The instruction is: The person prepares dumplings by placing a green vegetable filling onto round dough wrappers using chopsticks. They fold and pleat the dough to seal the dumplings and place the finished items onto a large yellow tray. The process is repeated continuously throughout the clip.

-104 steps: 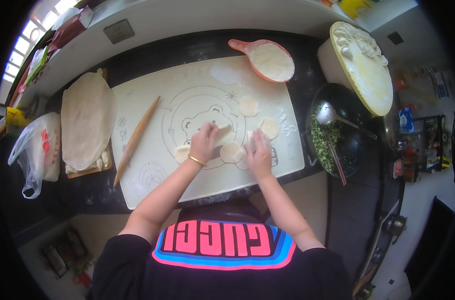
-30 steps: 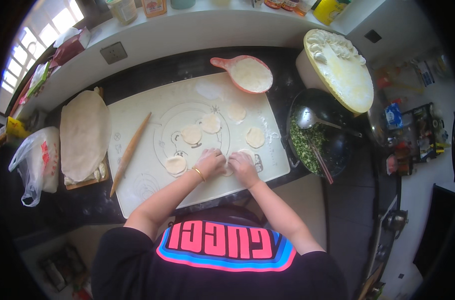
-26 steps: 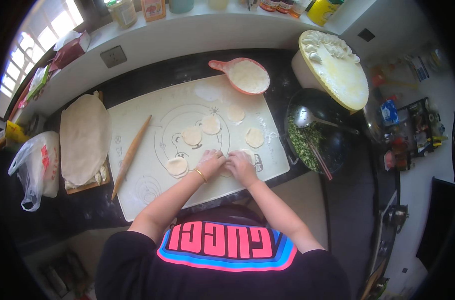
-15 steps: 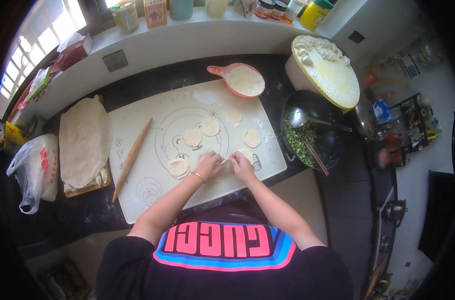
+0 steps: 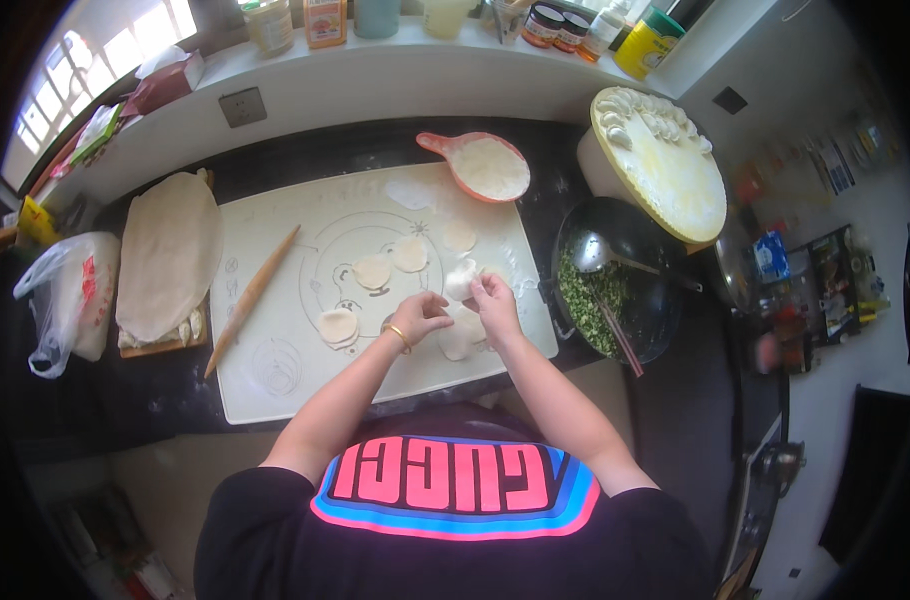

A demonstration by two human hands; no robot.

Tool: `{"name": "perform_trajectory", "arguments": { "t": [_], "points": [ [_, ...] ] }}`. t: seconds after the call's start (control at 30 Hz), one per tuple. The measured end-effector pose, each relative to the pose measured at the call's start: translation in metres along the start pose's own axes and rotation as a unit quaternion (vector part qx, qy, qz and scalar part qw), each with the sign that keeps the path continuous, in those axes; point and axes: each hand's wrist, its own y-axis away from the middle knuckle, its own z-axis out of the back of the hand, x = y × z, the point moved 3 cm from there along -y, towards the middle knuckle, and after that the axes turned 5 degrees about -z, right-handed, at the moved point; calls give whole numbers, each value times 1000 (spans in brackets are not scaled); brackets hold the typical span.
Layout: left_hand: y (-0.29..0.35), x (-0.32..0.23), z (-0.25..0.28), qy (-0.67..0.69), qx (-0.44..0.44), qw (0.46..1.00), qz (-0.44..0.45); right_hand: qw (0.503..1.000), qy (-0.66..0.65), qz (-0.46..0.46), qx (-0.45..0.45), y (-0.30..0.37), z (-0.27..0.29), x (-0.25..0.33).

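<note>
Taking the middle of the cream printed mat [image 5: 250, 375] as my clock centre and my body as six, the soft white piece of dough [image 5: 462, 279] is at three, lifted in my right hand [image 5: 495, 302]. That grip is pinched on it, fingertips at its lower right edge; whether it has filling inside I cannot tell. My left hand [image 5: 418, 318], toward four o'clock, has its thumb and finger slightly parted, with nothing visible between them.

I judge the step in hand to be handling one piece of dough at a time. The next move, as I judge it, calls for a light pinch and a level right wrist, since thin dough could stretch or tear.

Around me on the black bench [image 5: 355, 150]: a pale round dough stack [image 5: 338, 327] at eight, a flat pale dough disc [image 5: 455, 344] at four beneath my right wrist, and a tapered wooden rolling pin [image 5: 255, 300] at nine. Past the mat at three stands a round black wok [image 5: 660, 300] of chopped green filling [image 5: 582, 297]; at one, a red handled scoop [image 5: 437, 143] of flour.
</note>
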Motion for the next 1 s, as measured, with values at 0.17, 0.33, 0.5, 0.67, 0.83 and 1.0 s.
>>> {"name": "perform_trajectory", "arguments": {
  "t": [0.17, 0.33, 0.5, 0.67, 0.83, 1.0],
  "points": [
    [8, -28, -27, -374, 12, 923, -95, 992, -122, -4, 41, 10, 45, 44],
    [39, -36, -68, -508, -32, 852, -120, 991, -101, 58, 68, 16, 127, 83],
    [56, -7, -91, -587, -128, 754, -266, 990, -114, 32, 74, 10, 200, 75],
    [60, -18, -112, -577, -188, 752, -258, 988, -132, -8, 84, 4, 234, 66],
    [54, -6, -119, -611, -219, 710, -275, 985, -139, -10, 102, 10, 235, 65],
    [55, 2, -79, -243, -441, 863, -42, 986, -138, -28, 94, 15, 236, 67]
  ]
}}
